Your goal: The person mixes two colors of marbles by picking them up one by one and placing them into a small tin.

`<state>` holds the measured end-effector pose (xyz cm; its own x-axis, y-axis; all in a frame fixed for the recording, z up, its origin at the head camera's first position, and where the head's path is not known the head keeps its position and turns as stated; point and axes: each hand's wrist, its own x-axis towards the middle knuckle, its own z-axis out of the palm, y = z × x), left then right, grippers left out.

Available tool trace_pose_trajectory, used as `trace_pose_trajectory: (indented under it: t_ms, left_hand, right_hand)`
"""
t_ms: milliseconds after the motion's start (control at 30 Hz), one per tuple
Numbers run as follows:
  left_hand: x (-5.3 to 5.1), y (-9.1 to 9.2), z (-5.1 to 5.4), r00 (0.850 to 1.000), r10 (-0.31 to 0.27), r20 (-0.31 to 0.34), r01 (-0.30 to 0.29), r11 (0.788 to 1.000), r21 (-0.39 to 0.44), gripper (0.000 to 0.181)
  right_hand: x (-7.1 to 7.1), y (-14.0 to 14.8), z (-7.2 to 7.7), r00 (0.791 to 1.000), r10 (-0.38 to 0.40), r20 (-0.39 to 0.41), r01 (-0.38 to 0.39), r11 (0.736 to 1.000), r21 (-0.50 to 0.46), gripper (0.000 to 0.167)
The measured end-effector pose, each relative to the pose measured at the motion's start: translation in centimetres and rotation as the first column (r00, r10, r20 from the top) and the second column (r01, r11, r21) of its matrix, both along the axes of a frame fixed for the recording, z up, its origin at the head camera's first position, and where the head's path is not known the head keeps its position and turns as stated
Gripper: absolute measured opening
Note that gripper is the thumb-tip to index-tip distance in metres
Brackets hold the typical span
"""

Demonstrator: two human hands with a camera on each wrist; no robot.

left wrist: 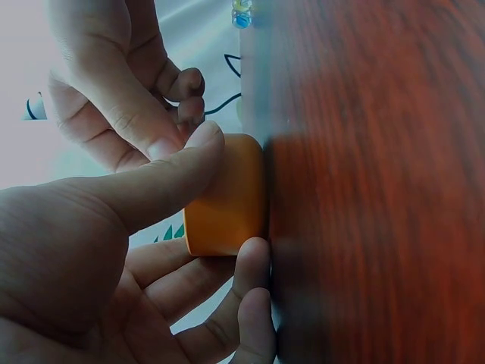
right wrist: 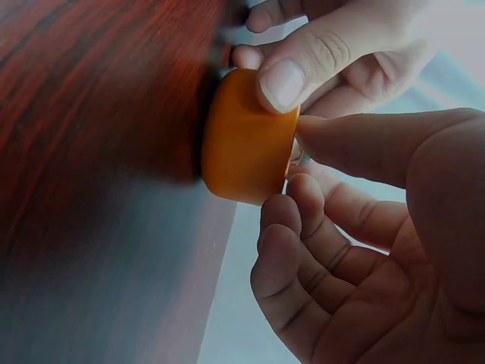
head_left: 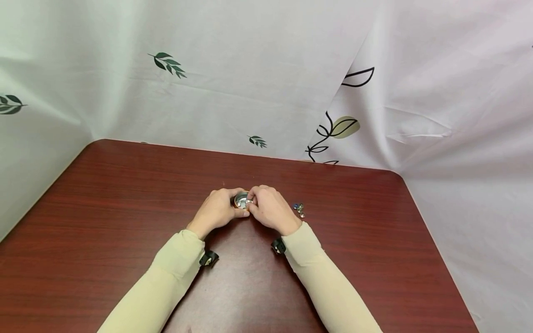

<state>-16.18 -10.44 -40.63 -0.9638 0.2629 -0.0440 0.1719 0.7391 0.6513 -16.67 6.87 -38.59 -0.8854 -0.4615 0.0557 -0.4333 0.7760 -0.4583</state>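
orange outside and shiny inside, a small round cup stands mouth-up between the two hands on the reddish wood-grain surface. the left hand wraps its left side, thumb along the near wall and fingers round the far one; this grip pinches the cup, probably to stop it sliding or tipping while leaving the mouth uncovered. the right hand comes in from the right, thumb and forefinger bent at the rim; a glint shows between their tips, but whether this grip pinches anything i cannot tell. a few glassy marbles lie loosely grouped just right of the right hand, apart from the cup, seemingly within an easy sideways reach.

for movement, the surface runs on widely to the left and right of the hands. its far edge lies beyond the cup, against the white leaf-print cloth, leaving less depth there; on the near side, the two pale sleeves flank a strip of wood.
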Motion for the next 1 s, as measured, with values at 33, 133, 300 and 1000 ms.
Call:
trace_pose_trajectory:
  t_ms: [33,133,300,1000]
  left_hand:
    - [0.00,0.00,0.02,1.000,0.001,0.001,-0.001,1.000,0.001,0.057]
    - [-0.01,-0.02,0.09,1.000,0.002,0.001,-0.002,1.000,0.002,0.058]
    - [-0.02,-0.06,0.06,1.000,0.000,0.001,0.000,1.000,0.002,0.056]
    - [-0.01,-0.13,-0.11,1.000,0.010,-0.003,-0.010,1.000,-0.003,0.056]
  right_hand:
    - [-0.01,-0.01,-0.03,1.000,0.000,-0.001,0.000,1.000,0.000,0.010]
    - [-0.03,-0.06,-0.14,1.000,-0.003,-0.003,0.003,1.000,0.006,0.010]
    - [-0.05,-0.17,-0.19,1.000,-0.005,0.003,0.005,1.000,0.012,0.010]
    - [-0.21,-0.19,-0.45,1.000,-0.006,-0.004,0.006,1.000,-0.004,0.009]
